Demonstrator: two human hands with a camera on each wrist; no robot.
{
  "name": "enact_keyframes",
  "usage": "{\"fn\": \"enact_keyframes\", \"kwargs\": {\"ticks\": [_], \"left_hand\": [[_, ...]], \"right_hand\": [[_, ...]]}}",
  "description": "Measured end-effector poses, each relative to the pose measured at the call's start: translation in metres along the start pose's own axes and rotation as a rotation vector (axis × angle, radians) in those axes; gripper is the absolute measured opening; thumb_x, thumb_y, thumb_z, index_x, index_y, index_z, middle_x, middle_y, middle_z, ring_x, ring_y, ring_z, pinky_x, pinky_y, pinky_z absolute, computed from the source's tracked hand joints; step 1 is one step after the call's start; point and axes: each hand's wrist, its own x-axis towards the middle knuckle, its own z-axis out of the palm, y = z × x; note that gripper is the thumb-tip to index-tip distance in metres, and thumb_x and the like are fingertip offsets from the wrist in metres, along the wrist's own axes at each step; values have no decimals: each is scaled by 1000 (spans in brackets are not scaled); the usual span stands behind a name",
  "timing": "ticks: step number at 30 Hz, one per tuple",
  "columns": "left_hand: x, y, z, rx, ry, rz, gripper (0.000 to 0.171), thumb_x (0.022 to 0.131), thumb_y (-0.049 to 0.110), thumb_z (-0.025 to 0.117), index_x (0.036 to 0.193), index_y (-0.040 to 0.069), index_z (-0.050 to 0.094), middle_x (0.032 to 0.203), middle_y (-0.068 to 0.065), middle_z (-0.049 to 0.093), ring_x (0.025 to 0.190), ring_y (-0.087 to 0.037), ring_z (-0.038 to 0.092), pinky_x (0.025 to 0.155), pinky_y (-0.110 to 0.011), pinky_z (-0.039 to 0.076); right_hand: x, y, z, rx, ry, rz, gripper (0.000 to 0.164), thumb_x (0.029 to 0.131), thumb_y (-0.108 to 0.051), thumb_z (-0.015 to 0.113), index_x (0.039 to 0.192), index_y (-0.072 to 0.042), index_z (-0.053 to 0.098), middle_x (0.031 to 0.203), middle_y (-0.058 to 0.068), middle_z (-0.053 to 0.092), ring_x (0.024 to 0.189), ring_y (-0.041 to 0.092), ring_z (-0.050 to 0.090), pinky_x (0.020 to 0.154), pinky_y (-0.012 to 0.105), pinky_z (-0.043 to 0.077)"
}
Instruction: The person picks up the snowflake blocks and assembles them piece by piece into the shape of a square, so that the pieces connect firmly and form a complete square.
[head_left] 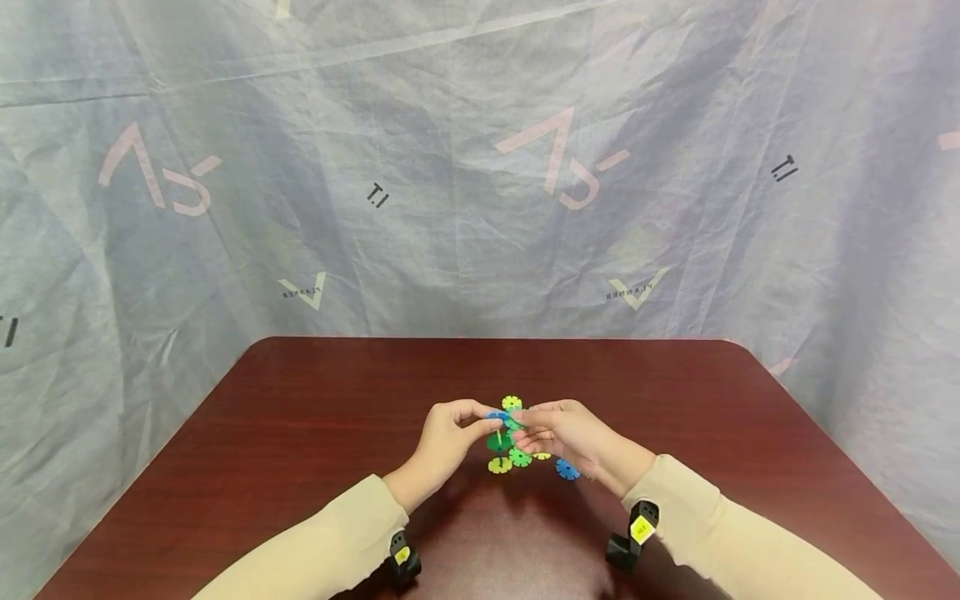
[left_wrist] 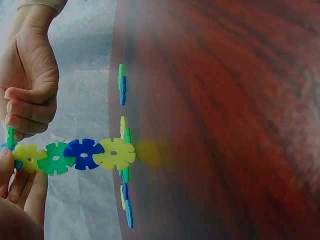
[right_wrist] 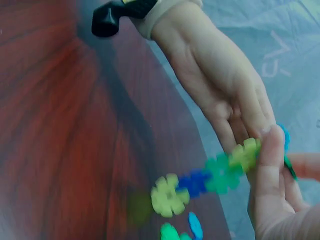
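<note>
My left hand [head_left: 444,439] pinches a blue notched disc [head_left: 495,415] at the top of an upright chain of flower-shaped discs. Below that disc, in the left wrist view, come a yellow disc [left_wrist: 31,158], a green disc [left_wrist: 56,158], a dark blue disc [left_wrist: 84,154] and a yellow disc [left_wrist: 115,154] close to the tabletop. Between the thumb and fingers of my right hand [head_left: 573,433] is a green disc [right_wrist: 290,169], held against or right beside the blue one. Fingers partly hide where the two meet.
More joined discs lie flat on the dark red table [head_left: 337,417], among them a yellow disc [head_left: 512,402] behind the hands and a blue disc [head_left: 567,469] under my right wrist. A grey printed cloth [head_left: 450,250] hangs behind the table.
</note>
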Motion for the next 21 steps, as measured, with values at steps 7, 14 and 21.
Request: {"fn": "enact_keyframes", "kwargs": {"ticks": [7,14,21], "left_hand": [[4,-2,0,16,-9,-13,12,87,14,73,91,3,76,97,-12,75,91,-16,69,74,-19,53],[6,-3,-1,47,-33,-36,13,88,16,71,91,4,75,93,-12,75,81,-9,67,74,-23,54],[6,-3,-4,19,-20,-56,13,88,13,71,91,0,72,89,-18,73,76,-14,68,81,-41,57]], "right_hand": [[-2,-4,1,13,1,28,19,94,-17,62,94,2,66,71,0,68,65,8,65,69,22,56],[-4,-5,-4,-42,-31,23,20,96,-20,59,94,-1,65,73,1,68,66,11,65,70,25,57],[-4,1,-12,-109,32,-24,28,96,-19,56,97,8,62,76,5,67,67,14,65,71,27,57]]}}
